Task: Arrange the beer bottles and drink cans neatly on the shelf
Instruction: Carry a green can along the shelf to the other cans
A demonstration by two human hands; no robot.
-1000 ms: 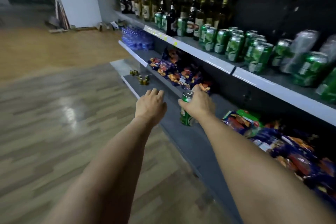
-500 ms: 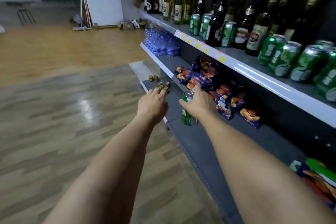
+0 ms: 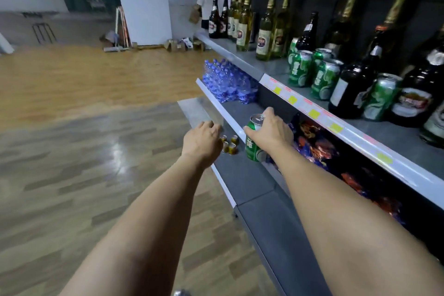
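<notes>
Under my right hand [image 3: 270,131] sits a green drink can [image 3: 253,144], gripped from the top and side with my fingers curled round it, carried in the air in front of the lower shelves rather than standing on anything. My left hand [image 3: 203,143] is just beside it to the left, holding nothing, its fingers loosely bent and hanging over a few tiny gold-topped jars [image 3: 230,144] on the bottom shelf [image 3: 242,180]. Above and to the right of my right hand runs the upper shelf [image 3: 355,137] with its white price strip, where the other green cans [image 3: 310,71] and the beer bottles [image 3: 264,31] stand, some cans pushed in among dark bottles. I judge I am mid-carry: one can picked up and on its way to join its kind. The next move calls for lifting it up and over that strip, then setting it upright in a gap beside the green cans without knocking the bottles crowded close behind. Just right of my wrist, snack packets [image 3: 314,142] fill the middle shelf.
</notes>
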